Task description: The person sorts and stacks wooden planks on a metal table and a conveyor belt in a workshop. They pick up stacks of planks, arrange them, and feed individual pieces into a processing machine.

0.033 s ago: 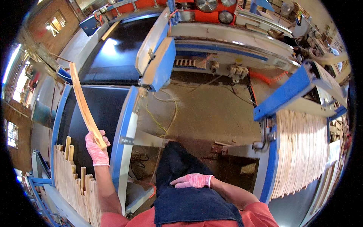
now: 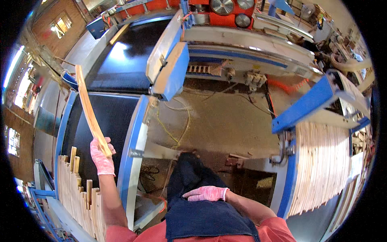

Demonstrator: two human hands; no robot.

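Observation:
My left hand (image 2: 103, 156), in a pink-and-white knit glove, is closed round the near end of a long wooden strip (image 2: 88, 109). The strip slants away from me, up and to the left, above a black conveyor belt (image 2: 112, 117). Just below and left of that hand, a row of wooden strips (image 2: 76, 195) lies side by side on the belt, their far ends uneven. My right hand (image 2: 206, 193), gloved alike, rests on my dark apron (image 2: 209, 220) with its fingers stretched out and nothing held.
Blue-and-white rails (image 2: 135, 153) edge the belt. Ahead, another black belt (image 2: 125, 52) carries a single wooden strip (image 2: 119, 34). At right, packed wooden strips (image 2: 320, 165) lie beneath a blue arm (image 2: 304, 104). Cables (image 2: 186, 121) trail over the floor, and round blades (image 2: 222, 5) hang on a red panel.
The view has shifted slightly. My left hand, with the wooden strip in it, has moved very little away from me; my right hand stays on the apron.

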